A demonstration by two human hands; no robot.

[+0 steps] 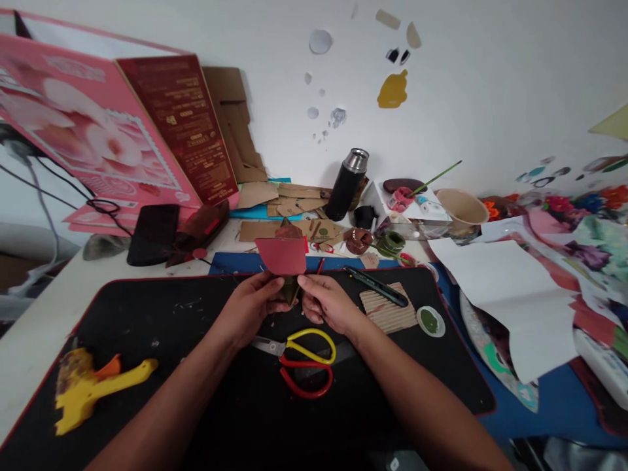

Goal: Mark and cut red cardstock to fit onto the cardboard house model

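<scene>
Between my hands stands a small craft piece with a flat red panel [282, 255] on top and a dark green folded part below. My left hand [250, 304] pinches its left side with thumb and fingers. From the right, my right hand [330, 301] grips the green part near its lower edge. Just beneath my hands lies a pair of scissors [308, 345] with one yellow and one red handle loop, blades pointing left. My fingers partly hide the craft piece's lower end.
A yellow glue gun [81, 392] lies left on the black mat [161, 314]. To the right are a utility knife [380, 288], corrugated cardboard [392, 317] and a green paint dish [430, 321]. Behind stand a black thermos [346, 186], paint jars [391, 243] and a pink box [98, 124].
</scene>
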